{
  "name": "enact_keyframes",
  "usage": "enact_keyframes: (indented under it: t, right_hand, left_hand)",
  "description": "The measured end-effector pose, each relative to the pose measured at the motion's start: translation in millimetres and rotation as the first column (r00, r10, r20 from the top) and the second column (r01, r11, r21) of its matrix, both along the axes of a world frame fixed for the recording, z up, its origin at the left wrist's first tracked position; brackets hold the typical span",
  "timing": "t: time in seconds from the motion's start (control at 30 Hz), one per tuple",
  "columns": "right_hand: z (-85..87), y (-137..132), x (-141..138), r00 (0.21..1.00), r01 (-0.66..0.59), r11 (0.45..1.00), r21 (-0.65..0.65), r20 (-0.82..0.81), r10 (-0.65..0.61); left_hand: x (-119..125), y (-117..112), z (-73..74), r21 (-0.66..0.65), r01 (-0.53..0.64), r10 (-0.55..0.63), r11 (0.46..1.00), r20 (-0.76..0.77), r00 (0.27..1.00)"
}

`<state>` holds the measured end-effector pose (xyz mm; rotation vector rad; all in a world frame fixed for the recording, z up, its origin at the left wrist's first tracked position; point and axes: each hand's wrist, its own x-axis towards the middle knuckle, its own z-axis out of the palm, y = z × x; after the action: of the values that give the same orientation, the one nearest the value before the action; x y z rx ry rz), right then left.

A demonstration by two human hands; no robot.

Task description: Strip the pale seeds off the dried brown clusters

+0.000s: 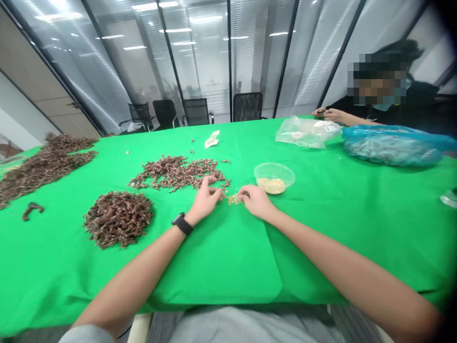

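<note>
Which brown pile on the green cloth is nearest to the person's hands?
The loose, scattered pile at the middle of the green cloth: its edge reaches the left hand. The round heap and the long spread at far left lie farther off.

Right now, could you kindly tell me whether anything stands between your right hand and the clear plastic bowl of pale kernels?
Nothing visible does: the right hand rests on the green tablecloth just beside the clear plastic bowl. The small kernel pile lies on the hand's other side.

Table cloth [221,267]: green fabric, looked matt and smooth
Bowl [274,172]: clear plastic, looked glossy
Bag [392,145]: blue plastic, looked shiny and crinkled
Watch strap [183,224]: black, looked matt
</note>
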<state>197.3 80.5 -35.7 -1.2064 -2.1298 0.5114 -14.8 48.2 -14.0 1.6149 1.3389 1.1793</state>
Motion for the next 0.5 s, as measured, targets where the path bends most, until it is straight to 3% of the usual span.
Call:
enact_keyframes:
  t: [0.1,0.23,0.37,0.5]
  right_hand:
    - [-1.3,1.0,0.9,0.997,0.011,0.999,-0.044,-0.074,-0.015]
    - [-0.1,0.7,1.1,0.955,-0.022,0.988,-0.153,-0.297,-0.024]
    - [5.8,-3.7,0.2,0.850,-0.118,0.944,-0.308,-0.522,-0.064]
    - [11.4,-11.5,-2.3,0.727,-0.261,0.862,-0.435,-0.676,-0.121]
  left_hand:
    - [2.6,-5.7,-5.9,0.048,-0.022,0.027,0.999,-0.102,0.994]
    - [2.4,-10.6,-0.9,0.248,0.000,0.077,0.969,-0.299,0.951]
    - [6.8,-16.7,2.4,0.366,0.088,0.063,0.926,-0.381,0.922]
    - [13.0,-22.9,2.7,0.423,0.173,0.018,0.890,-0.410,0.912]
